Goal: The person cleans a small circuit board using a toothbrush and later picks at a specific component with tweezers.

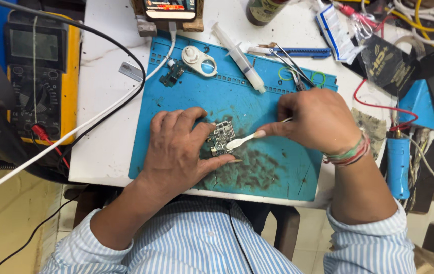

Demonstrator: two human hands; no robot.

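My left hand (179, 149) lies flat on a blue work mat (257, 101), its thumb and fingers pinching a small circuit board (221, 137) at the mat's middle. My right hand (314, 121) holds a thin white brush (250, 137) by its handle, and the brush's head rests on the board's right edge. Dark smears stain the mat around and below the board.
A yellow multimeter (42, 71) with red and black leads sits at the left. On the mat's far edge lie a syringe (238, 57), a white round tool (199, 61), tweezers (293, 66) and a small green board (172, 74). Cables, packets and blue tools crowd the right side.
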